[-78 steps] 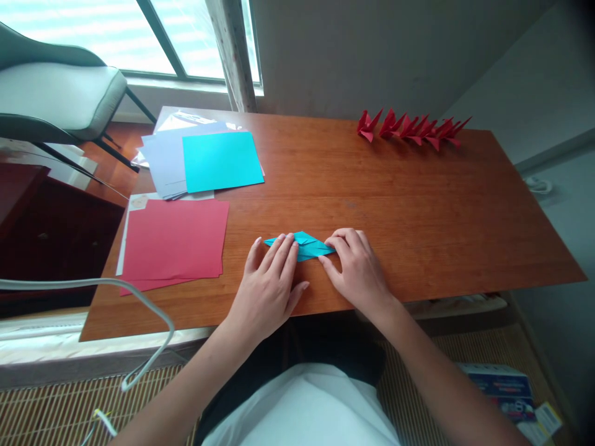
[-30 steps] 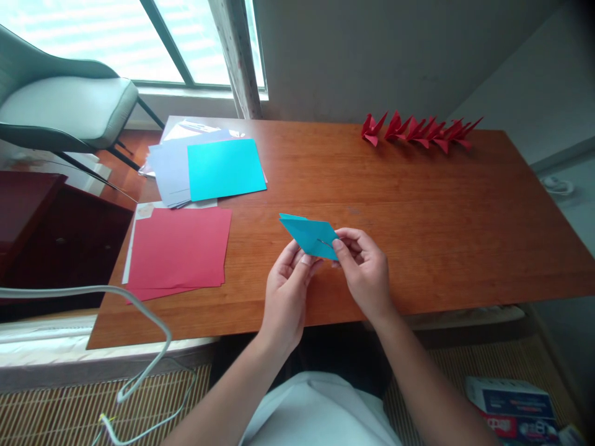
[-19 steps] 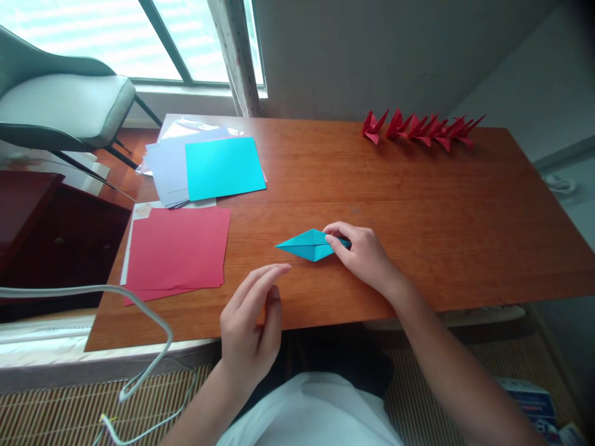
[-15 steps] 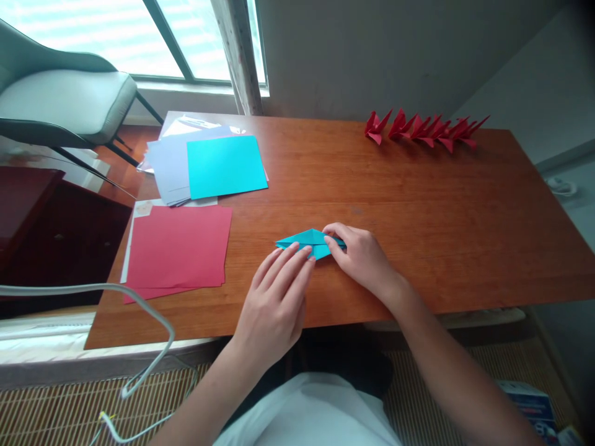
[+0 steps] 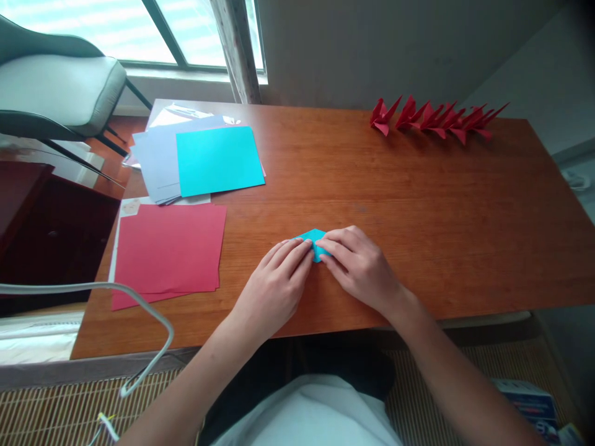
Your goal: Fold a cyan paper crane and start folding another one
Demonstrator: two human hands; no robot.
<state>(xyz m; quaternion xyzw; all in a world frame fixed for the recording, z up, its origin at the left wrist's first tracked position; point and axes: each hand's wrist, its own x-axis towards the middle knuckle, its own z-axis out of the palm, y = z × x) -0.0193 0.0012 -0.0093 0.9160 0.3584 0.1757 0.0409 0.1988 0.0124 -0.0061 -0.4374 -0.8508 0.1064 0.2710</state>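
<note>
A small folded piece of bright blue paper (image 5: 317, 235) lies on the wooden table (image 5: 395, 204) in front of me. My left hand (image 5: 282, 279) covers its left half, fingers held together and pressed down on it. From the other side my right hand (image 5: 360, 263) grips the right half between thumb and fingers. The fingertips of both hands almost meet at the paper's middle, so only its centre and part of the upper edge show; both pointed ends are hidden.
Several red paper cranes (image 5: 437, 121) stand in a row at the back right. To the left lie red sheets (image 5: 170, 248), a blue sheet (image 5: 220, 161) and pale sheets (image 5: 155, 164). A white cable (image 5: 158, 316) loops past the near left corner; a chair (image 5: 60, 93) stands by the window.
My left hand has slid over the blue paper's left end and now lies flatter on it. My right fingers have shifted inward toward the middle. The view has shifted slightly.
</note>
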